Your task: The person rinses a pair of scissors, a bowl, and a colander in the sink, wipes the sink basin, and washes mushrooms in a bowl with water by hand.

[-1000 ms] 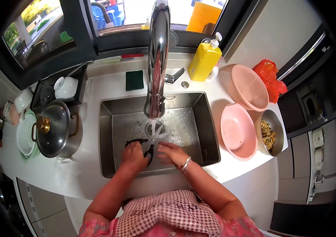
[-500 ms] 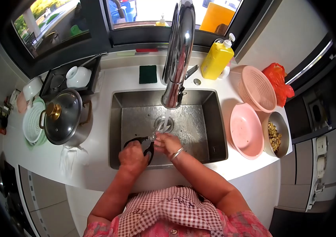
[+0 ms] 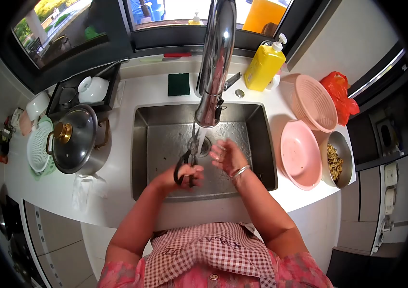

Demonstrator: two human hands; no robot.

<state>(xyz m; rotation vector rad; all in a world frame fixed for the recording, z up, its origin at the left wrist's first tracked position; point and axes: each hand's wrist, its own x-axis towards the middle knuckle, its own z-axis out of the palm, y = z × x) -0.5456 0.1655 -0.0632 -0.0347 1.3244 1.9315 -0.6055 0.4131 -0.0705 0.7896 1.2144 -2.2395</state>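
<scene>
Inside the steel sink [image 3: 139, 144], my left hand [image 3: 185, 176] is closed around the black handles of kitchen scissors [image 3: 192, 152]. Their metal blades point away from me, toward the faucet, and look slightly parted. A stream of water falls from the chrome faucet [image 3: 209, 108] beside the blades. My right hand [image 3: 229, 157] is to the right of the scissors, apart from them. Its fingers are spread and hold nothing. Behind the blades lies the drain [image 3: 205, 146], partly hidden.
Left of the sink stands a lidded pot [image 3: 77, 139]. To the right are a pink basin [image 3: 300, 153], a pink basket [image 3: 315, 103] and a steel bowl [image 3: 343, 144] with brownish pieces. A yellow pump bottle [image 3: 264, 67] and green scouring pad [image 3: 178, 84] stand behind the sink.
My right hand has come off the scissors and moved right, its fingers opening. The scissors have turned in my left hand, and their blades now point up toward the faucet.
</scene>
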